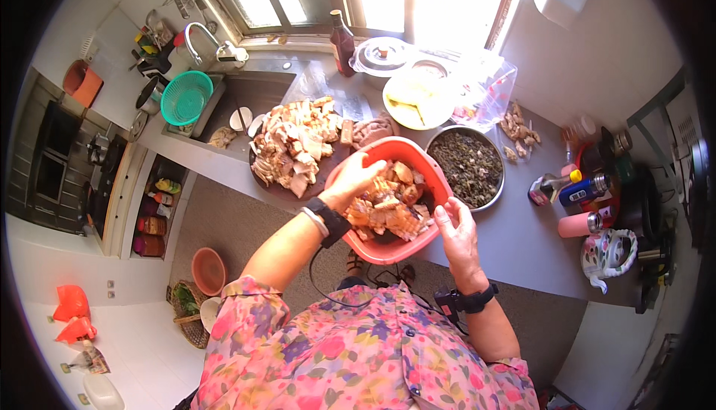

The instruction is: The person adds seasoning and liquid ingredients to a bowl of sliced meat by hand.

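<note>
A red plastic basin (377, 255) holds chopped, browned meat pieces (386, 208) and juts past the counter's front edge. My left hand (353, 178) lies across its left rim, thumb on the inner side; the fingertips are partly hidden. At the right rim is my right hand (460, 234), its thumb against the edge and fingers on the outer side. Left of the basin, a heap of sliced meat (296, 141) covers a dark round board (324, 178). A round metal pan (502, 186) of chopped dark greens (467, 166) stands just behind on the right.
Behind are a brown cloth (376, 130), a pale bowl (419, 113), a lidded pot (383, 54) and a dark bottle (342, 43). A sink (251, 85) with a green colander (187, 98) lies left. Ginger (520, 124), bottles and a floral teapot (607, 256) stand right.
</note>
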`<state>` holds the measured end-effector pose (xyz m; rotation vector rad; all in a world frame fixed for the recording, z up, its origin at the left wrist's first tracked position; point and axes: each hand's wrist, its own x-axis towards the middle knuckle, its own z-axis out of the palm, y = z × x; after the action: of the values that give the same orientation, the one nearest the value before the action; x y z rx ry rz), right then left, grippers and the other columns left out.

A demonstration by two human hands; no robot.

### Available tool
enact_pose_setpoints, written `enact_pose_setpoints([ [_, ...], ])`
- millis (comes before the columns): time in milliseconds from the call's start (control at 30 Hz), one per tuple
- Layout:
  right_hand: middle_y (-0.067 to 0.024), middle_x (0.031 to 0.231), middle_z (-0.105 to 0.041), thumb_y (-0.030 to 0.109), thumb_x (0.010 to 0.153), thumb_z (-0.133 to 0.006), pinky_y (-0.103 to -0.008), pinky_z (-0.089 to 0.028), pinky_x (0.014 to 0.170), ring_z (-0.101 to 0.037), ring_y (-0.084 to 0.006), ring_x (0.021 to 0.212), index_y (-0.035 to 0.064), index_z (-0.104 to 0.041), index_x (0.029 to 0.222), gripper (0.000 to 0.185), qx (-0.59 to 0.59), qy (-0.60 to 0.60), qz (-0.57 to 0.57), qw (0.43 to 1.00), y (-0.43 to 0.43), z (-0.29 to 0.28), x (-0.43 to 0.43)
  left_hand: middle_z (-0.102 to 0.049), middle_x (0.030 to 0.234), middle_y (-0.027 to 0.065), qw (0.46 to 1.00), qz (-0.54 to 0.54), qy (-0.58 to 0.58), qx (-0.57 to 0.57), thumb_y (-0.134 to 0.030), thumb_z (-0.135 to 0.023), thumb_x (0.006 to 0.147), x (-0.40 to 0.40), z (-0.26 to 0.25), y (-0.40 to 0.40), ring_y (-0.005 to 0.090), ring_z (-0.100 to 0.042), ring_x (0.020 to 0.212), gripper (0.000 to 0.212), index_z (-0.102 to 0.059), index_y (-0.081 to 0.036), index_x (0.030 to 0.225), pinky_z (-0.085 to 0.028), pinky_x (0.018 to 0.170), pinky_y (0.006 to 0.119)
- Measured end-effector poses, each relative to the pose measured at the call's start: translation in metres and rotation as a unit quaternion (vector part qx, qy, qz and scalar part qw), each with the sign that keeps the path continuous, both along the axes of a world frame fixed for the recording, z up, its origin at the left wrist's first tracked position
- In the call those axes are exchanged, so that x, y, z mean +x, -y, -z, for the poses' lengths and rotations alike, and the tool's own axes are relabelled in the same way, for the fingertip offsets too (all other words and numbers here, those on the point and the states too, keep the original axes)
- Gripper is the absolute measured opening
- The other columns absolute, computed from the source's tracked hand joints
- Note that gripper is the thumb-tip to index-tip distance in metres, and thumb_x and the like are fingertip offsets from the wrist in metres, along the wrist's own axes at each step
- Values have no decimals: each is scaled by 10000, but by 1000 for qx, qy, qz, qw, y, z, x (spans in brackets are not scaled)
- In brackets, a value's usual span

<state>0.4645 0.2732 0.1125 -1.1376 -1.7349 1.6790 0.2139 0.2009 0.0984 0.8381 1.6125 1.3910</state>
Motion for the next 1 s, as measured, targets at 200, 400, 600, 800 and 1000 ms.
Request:
enact_pose_setpoints([
  [200,-209,1349,-516,423,985,-581,-400,-397,1062,-519,-277,1222,-77,-434,1384,657,-191,-7,20,981,-1,-5,-32,-645,929,31,993,24,-94,-64,-278,-609,938,-9,27,-16,100,-564,785,374,-620,-22,1212,-474,665,276],
  [400,-210,1345,-507,434,1016,-520,-421,-453,1012,-539,-304,1201,-64,-367,1419,659,-322,-130,117,930,-7,14,-19,-633,1210,175,978,113,-122,-130,-333,-580,964,-16,30,-19,228,-597,1092,517,-549,60,1298,-477,928,347],
  [600,-195,1237,-624,340,1047,-463,-426,-523,957,-644,-300,1081,-32,-490,1327,467,-307,-162,105,932,-4,24,-8,-666,1071,146,995,68,-62,-47,-306,-646,922,-13,20,4,195,-617,1026,454,-594,69,1172,-497,918,345],
  [800,-155,1162,-632,297,1053,-467,-367,-558,873,-662,-245,996,-27,-500,1287,401,-277,-160,7,947,26,-13,-19,-663,1024,25,996,-5,65,53,-115,-663,941,-20,-13,67,84,-614,947,216,-650,-1,1125,-518,852,265],
  [1000,-147,1136,-653,266,1054,-481,-319,-562,846,-670,-208,974,-25,-553,1253,360,-301,-66,-186,933,84,-33,-78,-688,992,12,969,-227,72,60,-92,-666,942,-42,-15,179,63,-615,901,134,-685,-1,1038,-507,844,234],
])
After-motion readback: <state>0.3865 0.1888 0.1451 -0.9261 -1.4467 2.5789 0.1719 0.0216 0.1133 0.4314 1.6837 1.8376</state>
